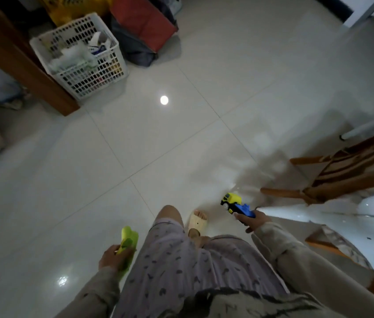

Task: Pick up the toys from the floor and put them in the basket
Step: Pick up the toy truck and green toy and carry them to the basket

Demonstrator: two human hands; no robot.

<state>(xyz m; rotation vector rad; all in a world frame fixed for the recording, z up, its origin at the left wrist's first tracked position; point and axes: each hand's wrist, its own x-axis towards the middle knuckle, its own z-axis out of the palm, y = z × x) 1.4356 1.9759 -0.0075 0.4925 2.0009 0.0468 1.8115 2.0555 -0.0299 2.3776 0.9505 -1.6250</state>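
A white lattice basket (100, 73) stands on the tiled floor at the far left, with several toys and papers inside. My left hand (112, 258) is low at the left of my legs, closed around a lime-green toy (129, 238) that sticks up out of the fist. My right hand (253, 220) is out to the right, gripping the blue rear of a yellow and blue toy truck (234, 203), whose yellow cab points away from me. Both hands are well short of the basket, across a wide stretch of floor.
A brown wooden cabinet edge (27, 63) stands just left of the basket. Red and dark bags (142, 31) lie behind it. A wooden chair (342, 175) with striped cloth and a white table edge (342, 214) are at the right. My sandalled foot (198, 222) steps forward.
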